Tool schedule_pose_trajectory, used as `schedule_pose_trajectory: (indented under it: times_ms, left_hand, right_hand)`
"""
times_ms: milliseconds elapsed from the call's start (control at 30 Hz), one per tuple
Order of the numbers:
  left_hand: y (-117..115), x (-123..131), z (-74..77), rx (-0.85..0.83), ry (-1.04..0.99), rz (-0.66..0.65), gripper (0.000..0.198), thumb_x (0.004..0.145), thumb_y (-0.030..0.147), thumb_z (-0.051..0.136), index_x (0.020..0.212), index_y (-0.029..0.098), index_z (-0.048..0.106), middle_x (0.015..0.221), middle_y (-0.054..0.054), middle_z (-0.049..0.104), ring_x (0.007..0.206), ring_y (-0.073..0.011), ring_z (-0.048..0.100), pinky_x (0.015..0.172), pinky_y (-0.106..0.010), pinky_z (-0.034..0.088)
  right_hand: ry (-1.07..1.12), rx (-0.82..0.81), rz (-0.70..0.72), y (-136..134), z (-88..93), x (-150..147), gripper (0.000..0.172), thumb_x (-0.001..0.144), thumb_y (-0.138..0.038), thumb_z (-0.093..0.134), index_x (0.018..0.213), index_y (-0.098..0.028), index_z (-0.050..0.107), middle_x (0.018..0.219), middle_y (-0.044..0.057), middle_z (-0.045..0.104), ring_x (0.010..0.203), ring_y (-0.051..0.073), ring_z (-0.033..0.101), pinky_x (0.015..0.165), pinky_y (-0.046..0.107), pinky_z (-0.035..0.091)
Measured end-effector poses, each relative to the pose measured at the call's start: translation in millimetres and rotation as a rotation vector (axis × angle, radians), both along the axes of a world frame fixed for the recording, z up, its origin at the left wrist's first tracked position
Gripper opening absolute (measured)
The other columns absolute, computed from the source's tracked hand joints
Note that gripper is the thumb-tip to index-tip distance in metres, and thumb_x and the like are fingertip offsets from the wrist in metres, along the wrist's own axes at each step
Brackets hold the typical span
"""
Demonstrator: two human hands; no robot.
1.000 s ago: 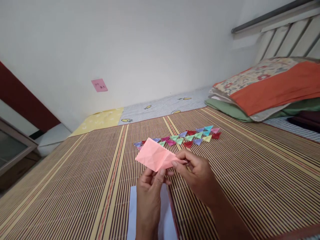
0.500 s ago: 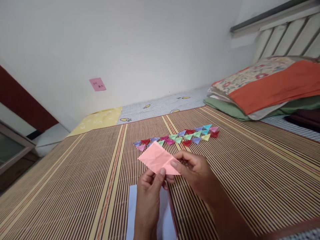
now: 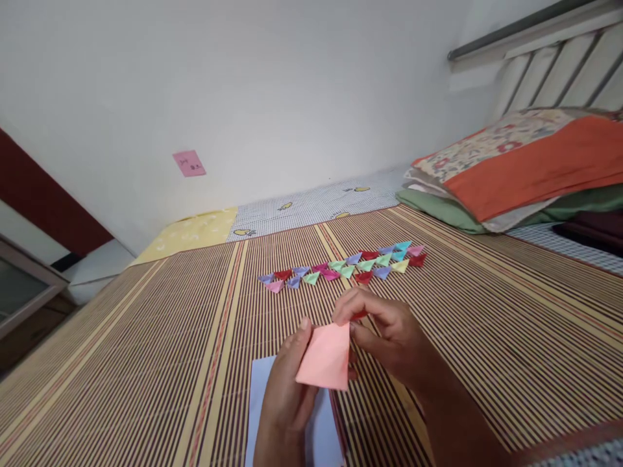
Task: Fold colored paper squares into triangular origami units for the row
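Note:
A folded pink sheet of origami paper (image 3: 325, 360) is held between my two hands above the striped mat. My left hand (image 3: 287, 383) grips its left side, thumb along the edge and fingers behind it. At the upper right corner, my right hand (image 3: 384, 331) pinches the paper between thumb and bent fingers. Beneath the left hand, a pale blue-white sheet (image 3: 261, 379) lies on the mat, partly covered by the hand and wrist. Past the hands lie rows of small folded paper pieces (image 3: 347, 272) in red, purple, green, pink, blue and yellow.
A striped bamboo mat (image 3: 160, 350) covers the bed. Folded bedding with an orange and floral cover (image 3: 530, 168) is piled at the right, by a radiator (image 3: 574, 71). A pink note (image 3: 189, 163) is stuck on the white wall (image 3: 292, 97).
The pink paper has been turned and lowered, and now shows a smaller face. My left hand has shifted to its left side, and my right hand has moved to its upper right corner.

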State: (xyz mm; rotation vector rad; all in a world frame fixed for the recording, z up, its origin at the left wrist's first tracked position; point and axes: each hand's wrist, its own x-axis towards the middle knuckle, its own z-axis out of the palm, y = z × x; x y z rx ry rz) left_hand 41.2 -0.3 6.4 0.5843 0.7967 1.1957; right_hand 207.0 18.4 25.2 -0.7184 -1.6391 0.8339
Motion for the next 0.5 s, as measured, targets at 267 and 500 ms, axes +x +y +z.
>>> schedule_pose_trajectory:
  times_ms: [267,500]
  left_hand:
    - [1,-3,3.2,0.018,-0.075,0.017,0.023,0.072,0.026,0.087,0.084,0.008,0.079,0.074,-0.009,0.076,0.068,-0.0189,0.071,0.068,-0.028,0.056]
    - [0,-10,6.4,0.075,-0.063,0.109,0.02,0.076,0.024,0.084,0.09,0.01,0.079,0.082,-0.009,0.077,0.082,-0.0228,0.072,0.079,-0.031,0.056]
  right_hand:
    - [-0.153,0.094,0.012,-1,4.1,-3,0.025,0.087,-0.005,0.059,0.093,-0.025,0.072,0.129,0.006,0.067,0.132,0.026,0.054,0.112,0.047,0.039]
    - [-0.295,0.18,0.078,-3,-0.4,-9,0.041,0.077,0.008,0.058,0.099,-0.024,0.072,0.14,0.007,0.059,0.142,0.027,0.043,0.116,0.048,0.035]
